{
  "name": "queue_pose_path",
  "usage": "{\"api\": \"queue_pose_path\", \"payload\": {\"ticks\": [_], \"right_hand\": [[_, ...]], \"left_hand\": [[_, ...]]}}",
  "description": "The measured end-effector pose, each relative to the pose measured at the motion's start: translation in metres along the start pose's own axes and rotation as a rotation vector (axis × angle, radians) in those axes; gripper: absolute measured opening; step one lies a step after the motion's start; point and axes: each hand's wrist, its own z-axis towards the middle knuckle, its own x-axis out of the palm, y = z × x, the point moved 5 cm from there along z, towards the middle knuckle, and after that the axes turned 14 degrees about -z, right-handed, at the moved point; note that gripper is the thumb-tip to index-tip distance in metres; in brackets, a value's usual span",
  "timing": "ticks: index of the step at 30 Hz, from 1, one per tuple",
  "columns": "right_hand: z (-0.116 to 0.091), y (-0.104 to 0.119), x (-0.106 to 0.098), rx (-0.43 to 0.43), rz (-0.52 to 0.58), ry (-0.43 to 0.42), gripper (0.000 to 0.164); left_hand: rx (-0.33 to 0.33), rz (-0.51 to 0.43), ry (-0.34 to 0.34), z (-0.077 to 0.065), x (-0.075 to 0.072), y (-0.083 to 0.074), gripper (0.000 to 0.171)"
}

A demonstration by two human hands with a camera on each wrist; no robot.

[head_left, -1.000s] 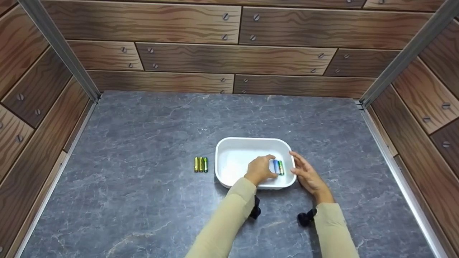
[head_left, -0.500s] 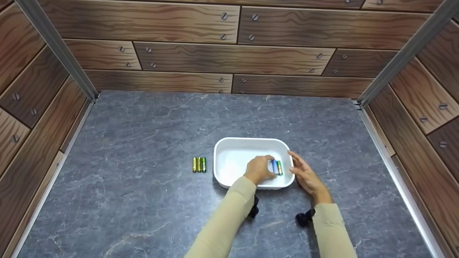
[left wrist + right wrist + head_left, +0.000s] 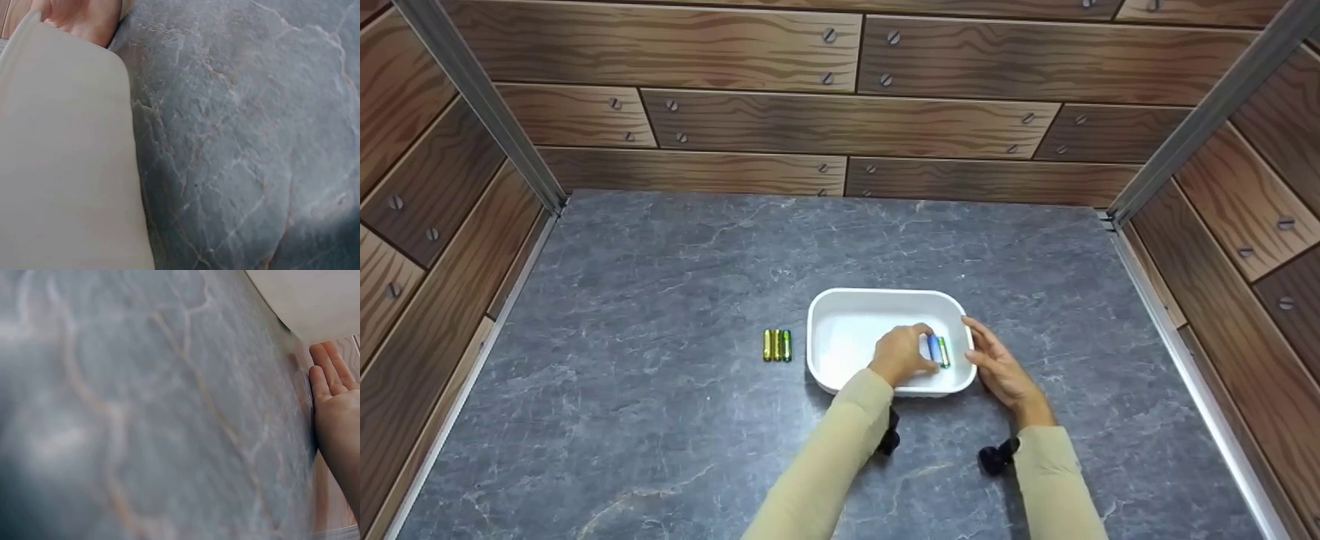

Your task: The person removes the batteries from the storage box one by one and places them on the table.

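Observation:
My left hand (image 3: 898, 354) is inside the white plastic tub (image 3: 855, 300), with thumb and index finger at the two ends of a blue battery (image 3: 934, 348). A green battery (image 3: 944, 352) lies close to the right of the blue one, on the tub's floor. From outside, my right hand (image 3: 1009, 375) touches the tub's right end; its fingers (image 3: 323, 379) look straight in the right wrist view. The left wrist view shows the tub's outer wall (image 3: 67, 152) and part of the left hand (image 3: 84, 19); the batteries are hidden there.
Left of the tub, two gold-coloured batteries (image 3: 772, 345) and a green battery (image 3: 787, 346) lie side by side on the grey marbled surface (image 3: 660, 420). Wood-patterned panels (image 3: 840, 120) enclose the back and sides, with metal strips at the corners.
The blue battery tilts slightly between the left thumb and index finger. Both hands and the tub stay nearly in place; the whole view has shifted a little.

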Motion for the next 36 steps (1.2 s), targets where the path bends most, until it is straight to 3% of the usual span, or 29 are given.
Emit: {"api": "queue_pose_path", "payload": {"ticks": [10,20,27,36], "right_hand": [[0.0,0.0,0.0,-0.015,0.014,0.021,0.055],[0.0,0.001,0.002,-0.068,0.023,0.039,0.052],[0.001,0.001,0.002,-0.089,0.02,0.04,0.051],[0.002,0.0,0.002,-0.084,0.027,0.041,0.052]], "left_hand": [[0.038,0.016,0.037,0.0,-0.008,0.0,0.056],[0.108,-0.002,0.081,-0.016,-0.029,0.001,0.056],[0.176,0.053,0.063,-0.026,-0.038,0.002,0.057],[0.196,0.007,0.058,-0.033,-0.054,0.004,0.058]]}}
